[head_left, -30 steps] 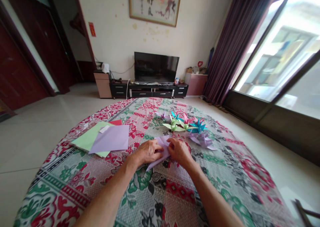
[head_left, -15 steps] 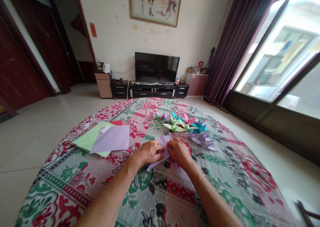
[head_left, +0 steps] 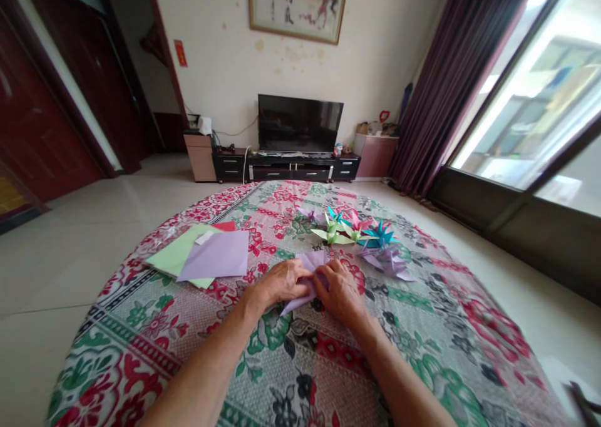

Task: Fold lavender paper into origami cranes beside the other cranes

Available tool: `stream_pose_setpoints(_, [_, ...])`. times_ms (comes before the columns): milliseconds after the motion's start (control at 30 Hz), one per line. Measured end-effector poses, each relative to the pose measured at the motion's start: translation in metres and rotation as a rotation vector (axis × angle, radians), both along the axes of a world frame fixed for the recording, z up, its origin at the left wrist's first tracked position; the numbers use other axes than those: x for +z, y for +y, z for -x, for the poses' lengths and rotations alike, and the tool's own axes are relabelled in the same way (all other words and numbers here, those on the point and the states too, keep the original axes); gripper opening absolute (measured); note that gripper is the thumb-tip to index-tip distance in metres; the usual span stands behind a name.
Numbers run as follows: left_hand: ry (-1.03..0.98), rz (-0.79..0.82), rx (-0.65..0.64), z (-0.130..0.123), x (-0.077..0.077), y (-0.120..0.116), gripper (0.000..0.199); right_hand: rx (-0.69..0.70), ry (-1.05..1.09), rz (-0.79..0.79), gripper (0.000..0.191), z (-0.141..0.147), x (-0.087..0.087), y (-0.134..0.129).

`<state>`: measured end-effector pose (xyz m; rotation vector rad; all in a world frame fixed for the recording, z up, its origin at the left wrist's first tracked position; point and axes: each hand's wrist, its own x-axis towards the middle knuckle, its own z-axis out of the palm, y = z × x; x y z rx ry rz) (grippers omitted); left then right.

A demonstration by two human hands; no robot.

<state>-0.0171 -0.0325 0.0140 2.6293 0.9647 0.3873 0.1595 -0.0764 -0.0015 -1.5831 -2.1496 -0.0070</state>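
Observation:
Between my hands, low over the patterned cloth, is a partly folded purple origami paper (head_left: 310,260); a pointed corner of it sticks out toward me below my left fingers. My left hand (head_left: 285,281) grips its left side, fingers bent over it. From the right, my right hand (head_left: 339,286) pinches the paper, with thumb and fingertips close to my left fingers. My hands cover the middle of the sheet, so its creases there are hidden. Just beyond my right hand sit purple paper cranes (head_left: 389,262), light green cranes (head_left: 332,231) and blue cranes (head_left: 379,233).
A flowered tablecloth (head_left: 188,339) covers the round table. On the left lies a flat purple sheet (head_left: 218,257) over light green paper (head_left: 169,256) and red paper (head_left: 227,226). Pink cranes (head_left: 357,220) stand among the others. Past the table is a television (head_left: 300,124) on a low cabinet.
My right fingers have shifted down and inward along the purple paper, closer to my left fingertips. The whole view has turned slightly left.

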Motion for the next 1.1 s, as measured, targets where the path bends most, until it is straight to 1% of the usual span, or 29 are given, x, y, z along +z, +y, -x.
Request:
stream_pose_setpoints(167, [-0.013,0.018,-0.024,0.004,0.007,-0.002,0.029,-0.008,0.005,-0.018,0.019,0.003,-0.002,-0.004])
stream_pose_setpoints(267, [-0.018,0.086,-0.022,0.008,0.011,-0.002,0.036,-0.007,0.005,-0.024,0.019,0.004,-0.002,-0.005])
stream_pose_setpoints(367, [-0.011,0.161,-0.016,0.011,0.013,-0.002,0.046,-0.006,0.001,-0.021,0.025,0.005,-0.002,-0.007])
stream_pose_setpoints(467, [0.024,0.167,-0.020,0.011,0.012,-0.002,0.050,-0.018,-0.009,-0.007,0.034,0.006,-0.002,-0.007])
stream_pose_setpoints(633, [0.024,0.162,-0.024,0.013,0.009,-0.002,0.046,-0.051,-0.020,-0.008,0.039,0.008,-0.004,-0.007])
stream_pose_setpoints(733, [0.005,0.137,-0.035,0.014,0.006,-0.004,0.036,-0.057,-0.016,-0.009,0.038,0.009,-0.004,-0.009])
stream_pose_setpoints(867, [-0.021,0.055,-0.056,0.014,0.002,-0.008,0.024,-0.040,-0.008,-0.018,0.036,0.007,-0.003,-0.009])
stream_pose_setpoints(967, [-0.032,0.032,-0.050,0.014,-0.001,-0.010,0.021,-0.025,0.004,-0.015,0.036,0.004,-0.004,-0.007])
stream_pose_setpoints(1100, [-0.042,0.026,-0.042,0.014,-0.002,-0.011,0.022,0.000,0.013,-0.009,0.033,0.002,-0.005,-0.006])
